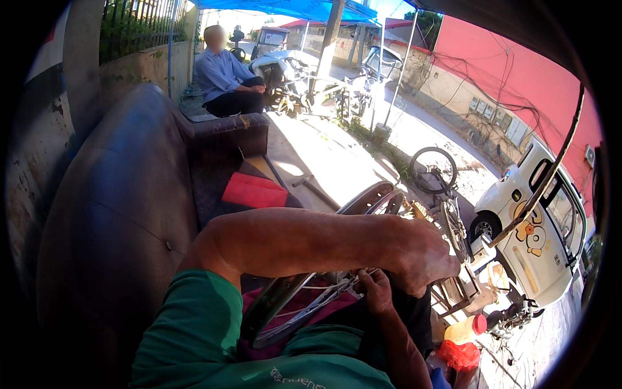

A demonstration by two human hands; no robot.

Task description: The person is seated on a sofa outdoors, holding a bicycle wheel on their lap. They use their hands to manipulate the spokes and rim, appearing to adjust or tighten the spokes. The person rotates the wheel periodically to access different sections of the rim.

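Note:
A spoked bicycle wheel (285, 311) leans across my lap, its rim running from near my green shirt up past my forearm. My right hand (377, 290) is closed at the middle of the wheel, thumb and fingertips pinched by the spokes near the hub. My left arm crosses over the wheel from the left and hides part of it. My left hand (424, 256) hangs beyond the wheel on the right, fingers curled downward; what they hold, if anything, is hidden.
A dark sofa (123, 194) with a red cloth (254, 190) stands at left. A hammer-like tool (314, 191) lies ahead. At right are a red-lidded jar (465, 329), a red plastic bag (460, 355), an upturned bicycle (447, 194) and a white van (538, 220). A person (227, 71) sits farther back.

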